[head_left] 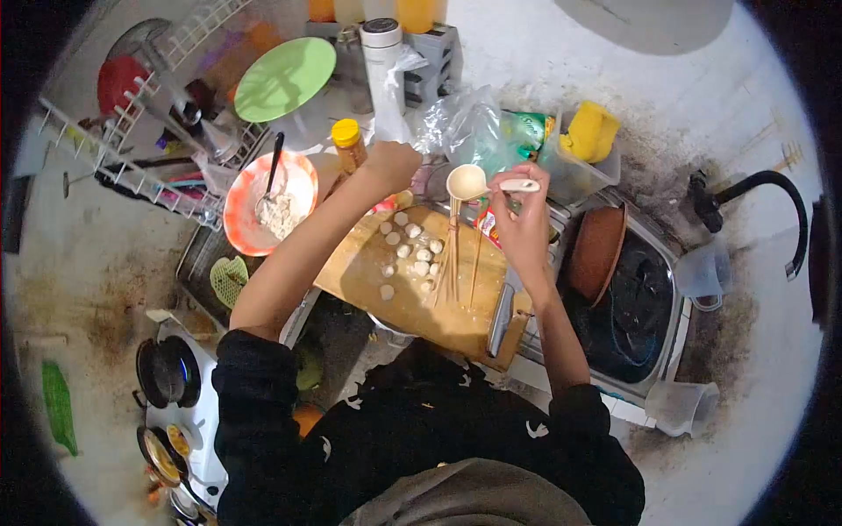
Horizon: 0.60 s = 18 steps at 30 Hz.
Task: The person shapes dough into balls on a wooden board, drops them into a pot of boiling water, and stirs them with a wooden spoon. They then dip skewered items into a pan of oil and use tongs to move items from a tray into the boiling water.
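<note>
My right hand [524, 210] is closed around the handle of a cream-coloured ladle [467, 182], held above the far edge of a wooden board [351, 276]. My left hand [395, 167] is closed beside a jar with a yellow lid [347, 140]; whatever its fingers grip is hidden. Several small white dough balls [423, 255] and flat pale pieces [387, 293] lie on the board. Beside them are a bundle of thin wooden sticks [449, 263] and a knife [501, 323]. An orange-and-white bowl [235, 215] with flour-like contents and a spoon stands left of my forearm.
To the right is a sink [653, 368] holding a brown bowl [599, 254], with a black tap [772, 188] above. A stove [206, 412] with pans sits at lower left, one burner showing blue flame. A white flask [382, 66] and plastic bags [465, 123] stand behind.
</note>
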Motion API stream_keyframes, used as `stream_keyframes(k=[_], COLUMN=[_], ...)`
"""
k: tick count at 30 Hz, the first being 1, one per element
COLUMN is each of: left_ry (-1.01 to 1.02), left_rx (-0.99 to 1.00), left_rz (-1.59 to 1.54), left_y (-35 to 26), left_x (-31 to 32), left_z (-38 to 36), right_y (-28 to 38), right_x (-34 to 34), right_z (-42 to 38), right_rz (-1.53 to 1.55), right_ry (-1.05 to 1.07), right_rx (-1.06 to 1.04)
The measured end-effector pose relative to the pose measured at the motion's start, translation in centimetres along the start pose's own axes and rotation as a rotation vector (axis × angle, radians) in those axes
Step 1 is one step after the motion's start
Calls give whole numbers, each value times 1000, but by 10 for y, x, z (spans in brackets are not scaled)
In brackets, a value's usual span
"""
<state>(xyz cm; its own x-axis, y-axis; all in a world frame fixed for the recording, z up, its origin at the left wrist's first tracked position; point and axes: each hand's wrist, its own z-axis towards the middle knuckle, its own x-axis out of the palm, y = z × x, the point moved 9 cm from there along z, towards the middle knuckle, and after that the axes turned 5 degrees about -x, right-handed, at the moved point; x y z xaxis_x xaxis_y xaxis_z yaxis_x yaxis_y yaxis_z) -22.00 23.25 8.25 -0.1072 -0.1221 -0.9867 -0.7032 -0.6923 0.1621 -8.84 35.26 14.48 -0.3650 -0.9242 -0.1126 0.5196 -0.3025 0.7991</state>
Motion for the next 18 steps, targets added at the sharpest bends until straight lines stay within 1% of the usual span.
stream_keyframes(k=[2, 3, 5, 6, 8, 9, 10, 12, 14, 16, 18], left_ry=[6, -73, -226, -224, -293, -334, -329, -391, -447, -537, -617], left_rx=[-47, -59, -54, -72, -219, -246, -277, -261, -271, -328, -427], left_rz=[36, 42, 73, 72, 91, 101, 103, 117, -19, -284, -592], left_y=[-1, -1, 3, 5, 16, 21, 25, 28, 36, 48, 54], left_x=[-10, -20, -30, -32, -42, -43, -47, -65, -79, -92, -95], left_z=[-16, -24, -40, -46, -56, -60, -67, -83, -106, -143, -193], right_y=[6, 9, 16, 17, 17, 18, 18, 16, 10, 32, 93], right_x=[8, 11, 24, 28, 41, 45, 50, 60, 60, 59, 67], right_z=[-6, -8, -16, -19, -28, -31, -35, -44, -51, -58, -62], right_rz=[-416, -404, -462, -452, -517, -503, -503, -476, -455, -502, -348], right_ry=[68, 85, 185, 199, 264, 285, 312, 366, 340, 292, 273], right_rx=[-194, -202, -253, -260, -324, -334, -328, -335, -262, -420, -671])
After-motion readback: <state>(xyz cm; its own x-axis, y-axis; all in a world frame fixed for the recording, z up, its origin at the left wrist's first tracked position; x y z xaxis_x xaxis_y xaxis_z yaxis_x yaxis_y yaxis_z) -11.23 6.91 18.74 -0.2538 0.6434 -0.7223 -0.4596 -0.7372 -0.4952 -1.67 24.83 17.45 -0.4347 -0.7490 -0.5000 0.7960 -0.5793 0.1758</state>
